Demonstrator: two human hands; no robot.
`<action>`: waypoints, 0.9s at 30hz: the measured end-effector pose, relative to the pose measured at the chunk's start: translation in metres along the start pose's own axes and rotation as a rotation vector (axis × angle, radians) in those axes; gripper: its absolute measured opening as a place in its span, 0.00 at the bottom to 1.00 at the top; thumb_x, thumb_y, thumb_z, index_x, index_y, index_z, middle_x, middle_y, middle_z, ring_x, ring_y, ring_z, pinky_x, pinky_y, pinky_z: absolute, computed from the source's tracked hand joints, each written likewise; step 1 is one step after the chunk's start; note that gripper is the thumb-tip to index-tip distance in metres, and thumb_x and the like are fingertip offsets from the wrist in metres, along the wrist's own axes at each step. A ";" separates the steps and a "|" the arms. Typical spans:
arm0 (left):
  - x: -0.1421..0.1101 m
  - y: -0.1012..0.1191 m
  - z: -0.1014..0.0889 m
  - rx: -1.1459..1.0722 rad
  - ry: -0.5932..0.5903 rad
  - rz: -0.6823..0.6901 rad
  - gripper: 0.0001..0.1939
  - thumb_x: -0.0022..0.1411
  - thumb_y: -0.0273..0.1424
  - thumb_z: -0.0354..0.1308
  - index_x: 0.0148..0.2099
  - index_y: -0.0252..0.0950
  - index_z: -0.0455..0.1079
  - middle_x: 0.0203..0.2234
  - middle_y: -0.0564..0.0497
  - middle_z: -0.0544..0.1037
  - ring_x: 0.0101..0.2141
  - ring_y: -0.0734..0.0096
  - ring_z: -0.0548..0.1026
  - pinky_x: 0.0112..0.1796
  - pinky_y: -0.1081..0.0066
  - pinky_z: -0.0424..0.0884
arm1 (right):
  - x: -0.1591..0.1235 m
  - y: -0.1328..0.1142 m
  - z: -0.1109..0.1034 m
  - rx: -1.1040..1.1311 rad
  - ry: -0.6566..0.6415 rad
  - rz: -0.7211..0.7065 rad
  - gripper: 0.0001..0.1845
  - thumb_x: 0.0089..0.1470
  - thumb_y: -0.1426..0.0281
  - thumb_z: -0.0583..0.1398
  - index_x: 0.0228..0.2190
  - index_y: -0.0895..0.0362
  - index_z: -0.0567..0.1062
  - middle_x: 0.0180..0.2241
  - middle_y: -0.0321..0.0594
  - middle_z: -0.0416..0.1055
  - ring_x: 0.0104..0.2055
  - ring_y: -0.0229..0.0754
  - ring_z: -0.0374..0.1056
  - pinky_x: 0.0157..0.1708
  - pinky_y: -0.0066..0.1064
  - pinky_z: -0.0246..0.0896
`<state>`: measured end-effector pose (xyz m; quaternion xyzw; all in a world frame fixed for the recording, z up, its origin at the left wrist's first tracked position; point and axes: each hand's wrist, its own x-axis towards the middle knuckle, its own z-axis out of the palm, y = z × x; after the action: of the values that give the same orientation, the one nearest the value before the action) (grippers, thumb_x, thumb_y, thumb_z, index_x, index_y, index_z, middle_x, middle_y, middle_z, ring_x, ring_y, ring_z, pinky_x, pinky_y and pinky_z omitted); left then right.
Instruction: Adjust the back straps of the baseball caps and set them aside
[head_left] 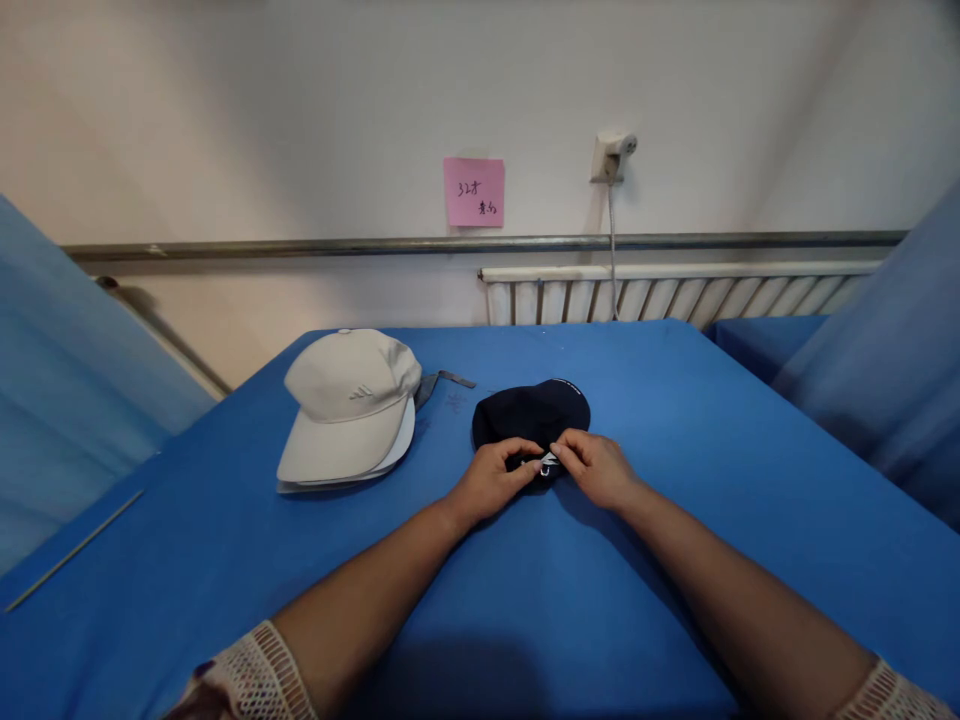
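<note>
A black cap (517, 412) lies on the blue cloth, its brim with small white lettering pointing to the far right. At its near edge, my left hand (496, 480) pinches the cap's back strap close to a small metal buckle (545, 469). My right hand (598, 466) is closed too, thumb and fingertips on a short whitish piece of the strap beside the buckle. Both sets of fingertips nearly meet there and partly cover the strap. Left of the cap sits a stack of caps, topped by a beige cap (349, 385) with a stripe logo.
The blue-covered table (465, 590) reaches back to a wall with a metal rail (337, 246) and a radiator (675, 295). A loose strap (456, 379) trails from the cap stack. A thin stick (75, 550) lies at left. Blue curtains (67, 370) hang at both sides.
</note>
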<state>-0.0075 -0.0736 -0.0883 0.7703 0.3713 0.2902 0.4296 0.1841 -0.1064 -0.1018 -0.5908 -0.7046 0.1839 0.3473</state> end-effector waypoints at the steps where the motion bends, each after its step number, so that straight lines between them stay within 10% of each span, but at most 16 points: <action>1: 0.000 0.000 0.000 -0.010 0.008 -0.005 0.12 0.58 0.36 0.58 0.42 0.37 0.75 0.34 0.51 0.79 0.36 0.68 0.75 0.41 0.68 0.70 | 0.000 0.001 0.000 0.020 0.007 0.008 0.15 0.57 0.61 0.54 0.23 0.52 0.71 0.19 0.33 0.67 0.21 0.37 0.59 0.24 0.30 0.47; 18: 0.004 -0.004 0.005 -0.417 -0.032 -0.133 0.14 0.57 0.36 0.61 0.42 0.32 0.72 0.29 0.50 0.75 0.28 0.75 0.71 0.31 0.72 0.68 | -0.003 0.002 0.016 0.383 0.125 0.082 0.10 0.55 0.61 0.58 0.28 0.53 0.71 0.21 0.32 0.66 0.23 0.37 0.60 0.24 0.29 0.54; 27: 0.006 -0.010 0.008 -0.521 0.124 -0.169 0.15 0.54 0.36 0.63 0.42 0.32 0.71 0.28 0.51 0.76 0.28 0.76 0.72 0.31 0.75 0.66 | -0.009 -0.009 0.007 0.356 0.156 -0.193 0.04 0.52 0.70 0.59 0.27 0.54 0.72 0.37 0.41 0.69 0.40 0.42 0.67 0.41 0.36 0.63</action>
<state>-0.0016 -0.0690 -0.0999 0.5811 0.3727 0.3855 0.6123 0.1734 -0.1159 -0.1029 -0.4626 -0.6852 0.2249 0.5157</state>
